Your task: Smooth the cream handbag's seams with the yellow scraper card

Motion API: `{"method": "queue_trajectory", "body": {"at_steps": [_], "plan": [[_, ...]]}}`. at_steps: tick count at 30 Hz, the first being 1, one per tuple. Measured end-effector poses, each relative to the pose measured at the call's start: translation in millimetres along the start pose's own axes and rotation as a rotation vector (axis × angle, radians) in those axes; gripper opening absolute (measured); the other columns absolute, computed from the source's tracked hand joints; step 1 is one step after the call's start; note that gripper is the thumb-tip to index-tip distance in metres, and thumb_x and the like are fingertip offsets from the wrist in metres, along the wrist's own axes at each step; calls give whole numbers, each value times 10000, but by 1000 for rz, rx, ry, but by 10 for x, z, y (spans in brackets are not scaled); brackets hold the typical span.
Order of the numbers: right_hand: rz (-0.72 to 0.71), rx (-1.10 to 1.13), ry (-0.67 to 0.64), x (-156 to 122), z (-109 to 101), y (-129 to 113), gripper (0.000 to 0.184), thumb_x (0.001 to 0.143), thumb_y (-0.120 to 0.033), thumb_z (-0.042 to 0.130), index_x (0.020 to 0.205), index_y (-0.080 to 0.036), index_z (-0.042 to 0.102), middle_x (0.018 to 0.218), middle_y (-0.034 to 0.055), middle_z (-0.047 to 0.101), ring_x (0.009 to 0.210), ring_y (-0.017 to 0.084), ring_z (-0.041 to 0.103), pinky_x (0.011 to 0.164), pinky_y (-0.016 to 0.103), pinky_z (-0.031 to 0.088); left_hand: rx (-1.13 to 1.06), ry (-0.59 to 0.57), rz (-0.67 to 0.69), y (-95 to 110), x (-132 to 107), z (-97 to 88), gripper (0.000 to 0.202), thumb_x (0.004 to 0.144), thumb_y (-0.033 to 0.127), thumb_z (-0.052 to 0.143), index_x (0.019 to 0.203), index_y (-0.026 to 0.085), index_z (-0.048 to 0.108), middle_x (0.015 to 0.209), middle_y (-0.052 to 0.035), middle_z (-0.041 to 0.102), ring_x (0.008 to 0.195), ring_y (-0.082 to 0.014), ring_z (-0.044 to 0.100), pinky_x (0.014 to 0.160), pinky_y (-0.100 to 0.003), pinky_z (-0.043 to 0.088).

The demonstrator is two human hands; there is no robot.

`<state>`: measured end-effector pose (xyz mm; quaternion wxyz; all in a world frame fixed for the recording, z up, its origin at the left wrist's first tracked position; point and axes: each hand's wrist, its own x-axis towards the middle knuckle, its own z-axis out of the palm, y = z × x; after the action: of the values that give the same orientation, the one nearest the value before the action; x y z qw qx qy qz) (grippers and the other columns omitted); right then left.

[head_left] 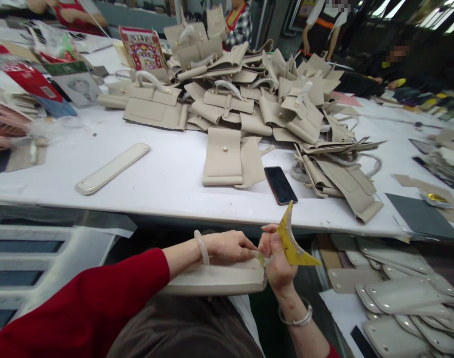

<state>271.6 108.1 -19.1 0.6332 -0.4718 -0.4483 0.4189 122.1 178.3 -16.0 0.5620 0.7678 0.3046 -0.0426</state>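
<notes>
Here, gripping a yellow crescent-shaped piece in the closed right hand; resting the left hand, too hidden to tell if pinching, on a beige rounded-end panel just beneath both hands.

The white table supports a pile of beige bags across its rear center. A beige strip lies diagonally at left front. A beige flap lies before the pile, with a black phone to its right. A dark gray sheet lies at right front.
</notes>
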Motion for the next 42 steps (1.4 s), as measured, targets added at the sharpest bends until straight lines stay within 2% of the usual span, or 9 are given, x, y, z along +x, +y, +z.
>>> {"method": "queue_trajectory", "body": {"at_steps": [4, 10, 19, 24, 26, 30, 36, 39, 42], "plan": [[26, 33, -31, -7, 14, 52, 250, 965, -426, 507, 1000, -199, 608, 578, -58, 398, 495, 107, 388, 484, 273, 290, -11, 19, -19, 52, -6, 20, 303, 807, 282, 493, 920, 164, 748, 661, 17, 561, 619, -123, 486, 549, -214, 351], [61, 66, -45, -6, 51, 61, 257, 940, -440, 552, 984, -194, 611, 572, -61, 404, 501, 104, 396, 490, 268, 307, -30, 33, -54, 27, -16, 46, 252, 768, 299, 508, 793, 155, 713, 635, 18, 533, 595, -129, 476, 528, -235, 337], [127, 135, -83, 64, 91, -23, 259, 949, -443, 537, 945, -193, 605, 545, -76, 346, 457, 84, 331, 453, 245, 243, -41, 12, -46, -31, 7, 25, 270, 773, 301, 520, 828, 142, 731, 633, 18, 517, 593, -124, 446, 531, -236, 339], [110, 193, -4, 96, -16, -132, 288, 919, -496, 550, 936, -210, 581, 549, -85, 305, 450, 91, 297, 441, 242, 248, -49, 12, -37, 7, -8, 25, 420, 796, 272, 507, 1153, 203, 717, 904, -7, 697, 793, -165, 589, 687, -232, 440], [93, 188, 23, 66, -32, -113, 304, 904, -506, 575, 937, -204, 587, 547, -84, 318, 457, 91, 304, 451, 244, 248, -42, 11, -36, 14, -5, 28, 443, 807, 286, 504, 1195, 203, 701, 972, -21, 718, 851, -189, 616, 733, -249, 460], [94, 184, 45, 4, -25, -45, 272, 918, -467, 569, 908, -196, 593, 543, -79, 334, 460, 92, 313, 455, 247, 248, -23, 18, -39, 19, 7, 33, 460, 789, 273, 516, 1202, 193, 700, 974, -40, 737, 859, -221, 640, 769, -292, 483], [43, 239, 76, 40, -153, -271, 262, 925, -468, 529, 923, -210, 578, 554, -84, 293, 461, 95, 273, 458, 247, 239, -109, 75, 9, -37, -8, 77, 561, 802, 251, 550, 1356, 164, 570, 1296, -59, 647, 1110, -212, 612, 945, -266, 458], [40, 240, 78, 4, -155, -272, 272, 922, -480, 534, 928, -212, 582, 555, -83, 301, 463, 96, 273, 463, 249, 241, -164, 96, 23, -62, -13, 99, 530, 804, 265, 560, 1324, 168, 604, 1219, -47, 687, 1042, -207, 634, 879, -258, 480], [51, 211, 92, -72, -71, -117, 276, 911, -480, 569, 928, -206, 586, 553, -82, 320, 467, 93, 295, 467, 249, 235, -105, 89, 21, -37, -8, 96, 473, 795, 252, 537, 1245, 199, 672, 1032, -11, 739, 912, -197, 648, 783, -248, 482]]}}
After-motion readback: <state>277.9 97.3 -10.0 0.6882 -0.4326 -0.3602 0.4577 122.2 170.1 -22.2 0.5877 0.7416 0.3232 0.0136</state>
